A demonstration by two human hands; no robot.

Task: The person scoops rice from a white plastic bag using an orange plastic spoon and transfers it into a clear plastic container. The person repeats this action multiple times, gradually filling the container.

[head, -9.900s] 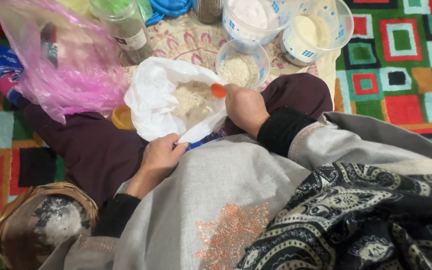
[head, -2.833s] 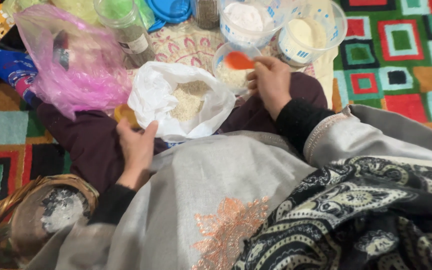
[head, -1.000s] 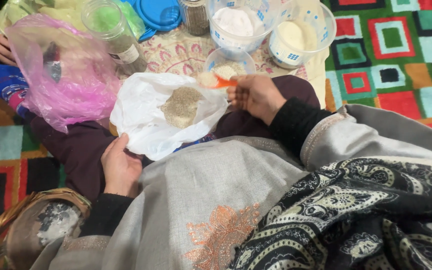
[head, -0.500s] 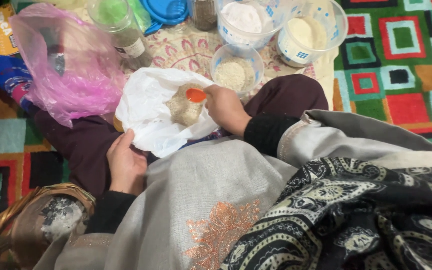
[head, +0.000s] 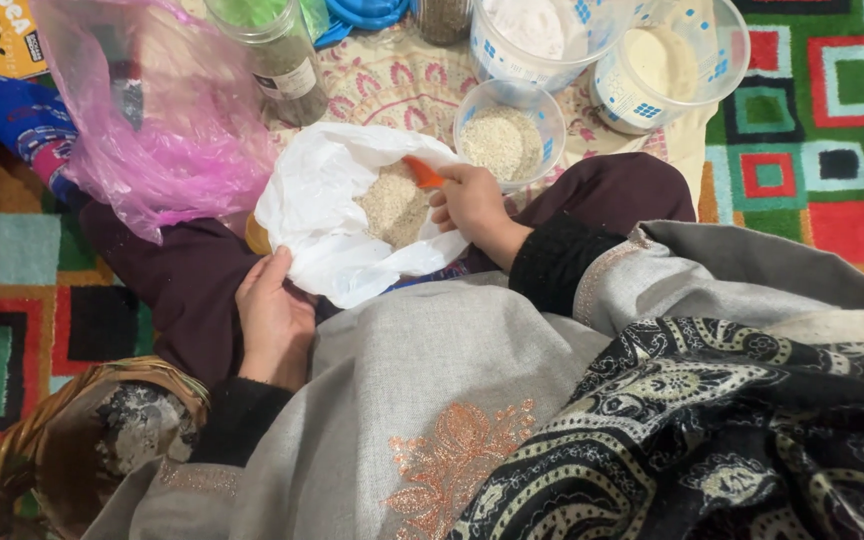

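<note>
Sesame-like pale grain [head: 392, 205] lies heaped inside a white plastic bag [head: 327, 225] spread open on the lap of a seated person, in this view from above. At far left a woven basket [head: 12, 460] sits by the person's knee on a bright patchwork rug [head: 12, 300] of coloured squares. Just above it, a crumpled pink plastic bag [head: 167, 130] rests against a dark-clad leg, with a clear jar of dark seasoning [head: 287, 65] standing beside it. The left hand [head: 274, 318], fingers loosely curled, pinches the near edge of the white bag and steadies it against the leg. A small orange lid [head: 255, 235] peeks out from under the bag's left side. Moving right, the right hand [head: 472, 205] is closed around the handle of an orange spoon [head: 420, 172], whose bowl dips into the grain at the bag's mouth. Just beyond the knuckles stands a small clear tub of the same pale grain [head: 507, 135]. Behind it, a larger tub of white powder [head: 532, 35] and another of cream-coloured powder [head: 667, 60] stand side by side on a patterned cloth [head: 392, 85].
</note>
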